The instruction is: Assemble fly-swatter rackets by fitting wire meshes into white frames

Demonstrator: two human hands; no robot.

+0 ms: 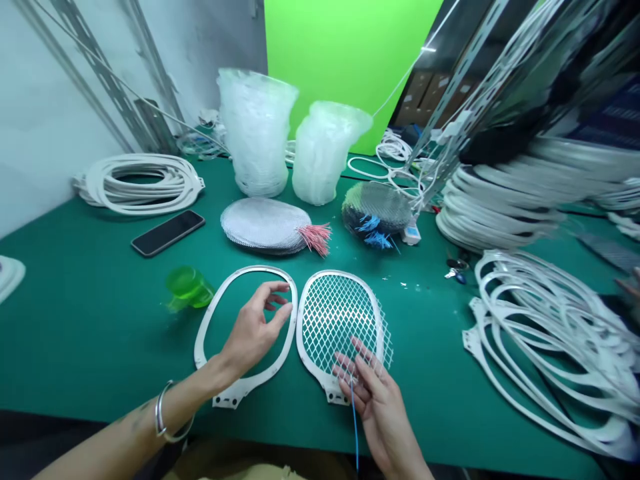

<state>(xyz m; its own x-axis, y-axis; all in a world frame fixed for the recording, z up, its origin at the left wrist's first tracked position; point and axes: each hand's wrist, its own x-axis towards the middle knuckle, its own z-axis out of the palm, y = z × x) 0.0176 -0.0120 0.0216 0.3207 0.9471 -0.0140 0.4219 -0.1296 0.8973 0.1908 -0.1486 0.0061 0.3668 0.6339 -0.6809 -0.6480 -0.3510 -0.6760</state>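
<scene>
Two white oval racket frames lie side by side on the green table. Over the left frame (204,321) hovers my left hand (255,327), its thumb and fingers curved and apart, with nothing between them. A white diamond-mesh net (337,307) is spread over the right frame (303,340) and overhangs its right side. My right hand (375,393) holds the net's lower edge between thumb and fingers, some fingers showing through the mesh. From there a blue wire (356,427) hangs down toward the table's front edge.
Behind lie a mesh stack with red wires (265,223) and a darker stack with blue wires (377,207). A phone (169,233), a green cup (189,287) and stacked frames (145,183) are left. More frames (545,333) pile right. Wrapped bundles (257,133) stand at back.
</scene>
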